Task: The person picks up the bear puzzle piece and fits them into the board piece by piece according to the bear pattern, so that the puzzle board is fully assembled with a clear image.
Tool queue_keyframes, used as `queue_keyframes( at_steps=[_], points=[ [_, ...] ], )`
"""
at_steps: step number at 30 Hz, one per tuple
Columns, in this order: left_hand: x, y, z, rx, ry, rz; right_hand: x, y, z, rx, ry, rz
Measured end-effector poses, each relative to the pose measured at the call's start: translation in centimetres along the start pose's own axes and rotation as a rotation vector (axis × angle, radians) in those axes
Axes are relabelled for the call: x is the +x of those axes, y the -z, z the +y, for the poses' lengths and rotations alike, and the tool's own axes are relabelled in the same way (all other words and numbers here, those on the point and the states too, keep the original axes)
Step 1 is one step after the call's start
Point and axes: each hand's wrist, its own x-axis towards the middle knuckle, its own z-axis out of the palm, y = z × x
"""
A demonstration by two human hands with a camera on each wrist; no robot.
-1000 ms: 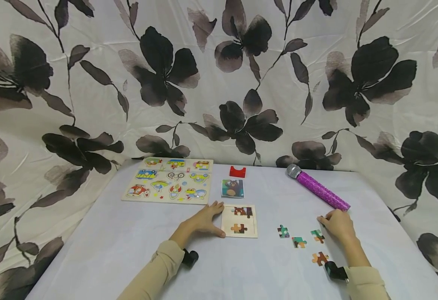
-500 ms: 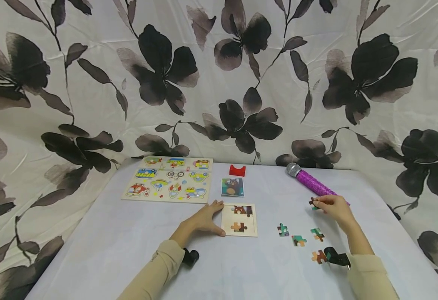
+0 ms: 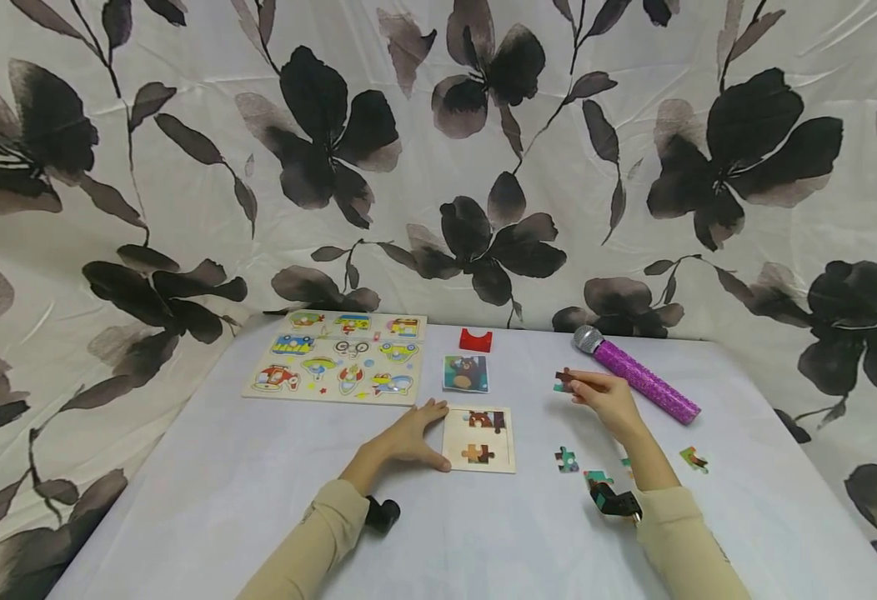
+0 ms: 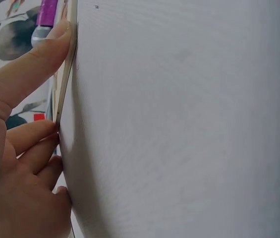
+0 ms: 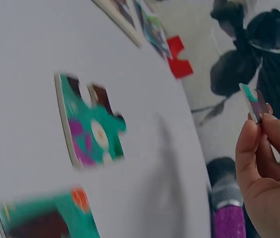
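Note:
My left hand [image 3: 408,437] rests at the left edge of a small wooden puzzle tray [image 3: 457,437], thumb and fingers spread along that edge. The left wrist view shows the thumb and fingertips against the tray's side [image 4: 62,94]. Two groups of brown bear pieces lie in the tray, one at the top and one below. Above the table to the tray's right, my right hand [image 3: 609,404] pinches a brown and green jigsaw piece [image 3: 563,381] between thumb and fingers. Loose jigsaw pieces [image 3: 566,459] lie nearer me, some partly hidden by my right arm; another piece [image 3: 694,459] lies farther right.
Behind the tray are a bear picture card [image 3: 466,374] and a red notched block [image 3: 476,340]. A vehicle puzzle board [image 3: 337,360] lies at the back left. A purple glitter microphone [image 3: 644,381] lies at the back right, before a floral cloth [image 3: 476,167].
My right hand has picked up the jigsaw piece near the microphone and carried it left toward the tray. The far-right piece has come into view. My left hand stays put.

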Motion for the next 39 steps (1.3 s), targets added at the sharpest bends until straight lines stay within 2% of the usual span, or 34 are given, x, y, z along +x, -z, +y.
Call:
queue_keyframes(
  at_steps=[12, 16, 24, 28, 39],
  points=[
    [0.2, -0.4, -0.3, -0.025, 0.013, 0.001, 0.6, -4.1, 0.4, 0.106, 0.026, -0.039],
    [0.1, -0.4, -0.3, -0.021, -0.002, 0.002, 0.5, -5.0, 0.5, 0.086, 0.032, -0.08],
    [-0.2, -0.2, 0.1, -0.036, -0.03, 0.02, 0.1, -6.2, 1.0, 0.062, -0.015, -0.156],
    [-0.2, -0.3, 0.1, -0.029, -0.027, 0.025, 0.1, -6.4, 1.3, 0.065, 0.015, -0.18],
    [-0.1, -0.5, -0.4, -0.029, -0.02, 0.027, -0.2, -7.0, 1.2, -0.004, -0.006, -0.121]
  ],
)
